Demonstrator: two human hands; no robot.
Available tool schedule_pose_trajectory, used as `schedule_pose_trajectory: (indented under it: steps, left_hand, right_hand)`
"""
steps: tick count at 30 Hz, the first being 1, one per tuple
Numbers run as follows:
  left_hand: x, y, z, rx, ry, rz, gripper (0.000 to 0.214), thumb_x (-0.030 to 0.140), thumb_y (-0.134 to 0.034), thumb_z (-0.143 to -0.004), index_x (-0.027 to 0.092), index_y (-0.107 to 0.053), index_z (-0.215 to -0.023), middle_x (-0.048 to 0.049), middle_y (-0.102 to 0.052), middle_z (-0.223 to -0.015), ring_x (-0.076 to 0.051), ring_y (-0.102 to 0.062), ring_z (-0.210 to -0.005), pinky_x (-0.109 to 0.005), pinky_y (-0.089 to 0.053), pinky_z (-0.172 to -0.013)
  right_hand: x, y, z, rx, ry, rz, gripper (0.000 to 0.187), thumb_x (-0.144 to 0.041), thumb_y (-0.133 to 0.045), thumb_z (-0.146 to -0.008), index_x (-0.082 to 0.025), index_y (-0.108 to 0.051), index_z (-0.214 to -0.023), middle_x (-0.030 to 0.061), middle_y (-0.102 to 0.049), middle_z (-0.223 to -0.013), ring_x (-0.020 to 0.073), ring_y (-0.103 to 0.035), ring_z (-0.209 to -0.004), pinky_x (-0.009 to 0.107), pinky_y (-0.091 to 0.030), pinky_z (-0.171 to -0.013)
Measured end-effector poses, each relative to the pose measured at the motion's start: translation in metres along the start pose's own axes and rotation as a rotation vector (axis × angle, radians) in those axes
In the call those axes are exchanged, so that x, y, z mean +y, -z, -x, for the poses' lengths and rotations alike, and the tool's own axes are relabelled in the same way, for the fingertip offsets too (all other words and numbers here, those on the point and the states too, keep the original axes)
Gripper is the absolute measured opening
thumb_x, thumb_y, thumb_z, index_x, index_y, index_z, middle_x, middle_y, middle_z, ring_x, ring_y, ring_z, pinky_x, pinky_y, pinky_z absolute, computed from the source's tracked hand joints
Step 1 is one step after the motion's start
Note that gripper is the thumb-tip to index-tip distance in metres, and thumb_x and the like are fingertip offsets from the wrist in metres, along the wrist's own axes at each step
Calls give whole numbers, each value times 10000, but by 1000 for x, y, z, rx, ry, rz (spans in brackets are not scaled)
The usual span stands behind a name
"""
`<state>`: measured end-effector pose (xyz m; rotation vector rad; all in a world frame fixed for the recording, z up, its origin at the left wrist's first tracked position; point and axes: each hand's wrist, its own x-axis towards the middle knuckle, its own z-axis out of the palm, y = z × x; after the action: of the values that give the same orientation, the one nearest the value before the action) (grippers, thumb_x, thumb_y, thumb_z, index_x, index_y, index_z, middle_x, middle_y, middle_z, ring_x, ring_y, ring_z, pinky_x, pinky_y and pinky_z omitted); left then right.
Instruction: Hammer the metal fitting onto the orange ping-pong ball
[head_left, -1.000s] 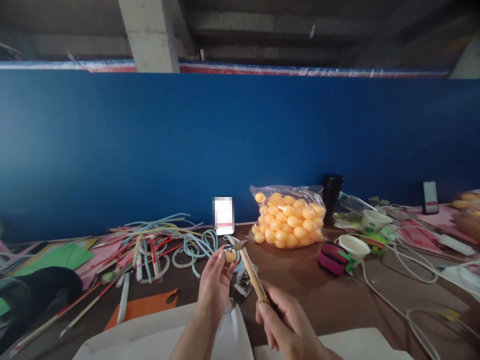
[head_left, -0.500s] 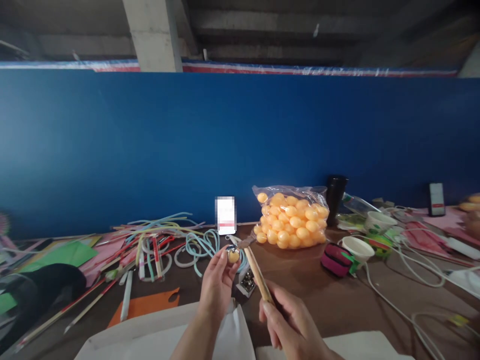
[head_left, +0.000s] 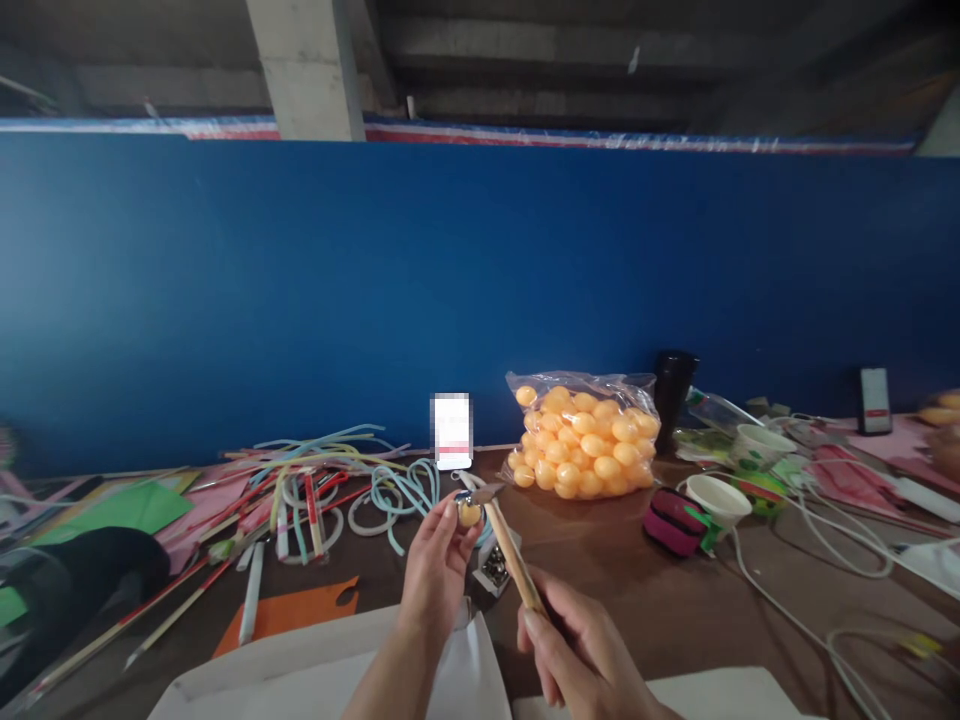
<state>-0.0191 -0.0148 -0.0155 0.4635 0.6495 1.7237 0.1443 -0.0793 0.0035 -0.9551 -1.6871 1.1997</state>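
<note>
My left hand (head_left: 441, 555) is closed on a small shiny round metal object (head_left: 469, 512), silver at the rim with a yellowish face. Its exact kind I cannot make out. In my right hand (head_left: 574, 635) is a hammer (head_left: 517, 562), gripped by its wooden handle. The small metal head points up and left, right beside the round object; whether they touch I cannot tell. Under the hammer, a small white box (head_left: 493, 565) with dark metallic bits lies on the brown table (head_left: 600, 560).
A clear bag of orange balls (head_left: 585, 440) stands behind my right hand. Coiled pale blue tubes (head_left: 405, 495), sticks and coloured paper (head_left: 127, 515) lie left. A phone (head_left: 453, 430) stands at the back. Paper cups (head_left: 718, 500), a magenta pouch (head_left: 673, 520) and cables are on the right.
The hammer has tilted, and its head has shifted slightly left, closer to the round metal object. My left hand is almost in the same place.
</note>
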Motion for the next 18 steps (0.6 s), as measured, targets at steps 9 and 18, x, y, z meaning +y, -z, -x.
schedule_pose_trajectory:
  steps: [9, 18]
  left_hand:
    - [2, -2, 3, -3, 0, -12, 241, 241, -755, -743, 152, -707, -962, -60, -729, -900, -125, -683, -770, -232, -566, -740]
    - [1, 0, 4, -6, -13, -43, 270, 259, -760, -737, 159, -704, -981, -62, -728, -903, -129, -683, -784, -233, -559, -738]
  right_hand:
    - [-2, 1, 1, -20, 22, 20, 441, -498, -441, -933, -164, -574, -1189, -13, -559, -689, 68, -430, -404, 188, -335, -389]
    - [1, 0, 0, -23, 23, 45, 410, -452, -448, -939, -162, -554, -1210, -14, -572, -699, 72, -448, -409, 184, -360, -391]
